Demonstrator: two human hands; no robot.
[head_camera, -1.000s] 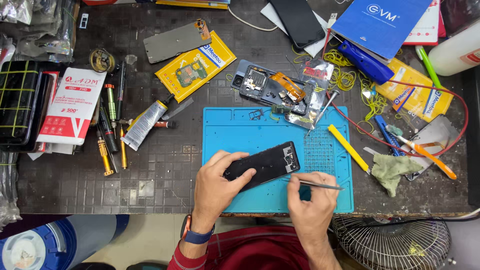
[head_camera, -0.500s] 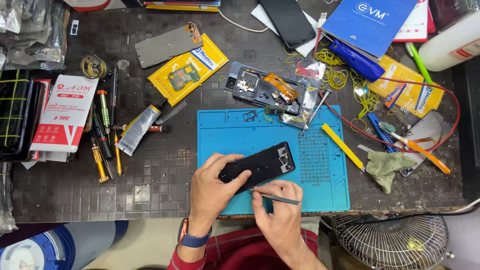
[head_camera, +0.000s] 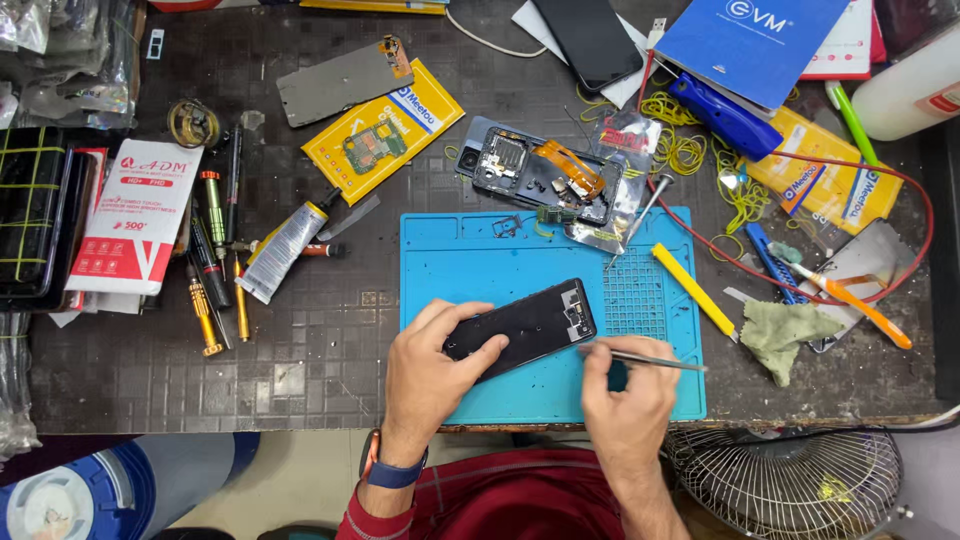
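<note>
Blue rubber, a soft mat (head_camera: 470, 255), lies on the dark table (head_camera: 330, 350), reaching the table's near edge. The left hand (head_camera: 425, 375) grips a black phone (head_camera: 525, 327) on the near half of the mat, fingers closed around its left end. The right hand (head_camera: 628, 392) is just beside it, fingers pinched shut on thin metal tweezers (head_camera: 645, 357). The tweezer tip touches the phone's right end.

A yellow stick (head_camera: 693, 289) lies at the mat's right edge, and a green cloth (head_camera: 790, 334) sits past it. At the mat's far edge rests an opened phone frame (head_camera: 535, 170). Screwdrivers (head_camera: 215, 250) and a glue tube (head_camera: 285, 248) lie toward the table's left side. Nothing covers the phone but the left fingers.

Half a second ago the right hand was nearer the body, with the tweezers under the phone. Now it has moved right.

The phone's long side runs left to right, and its right end tips toward the far edge.
</note>
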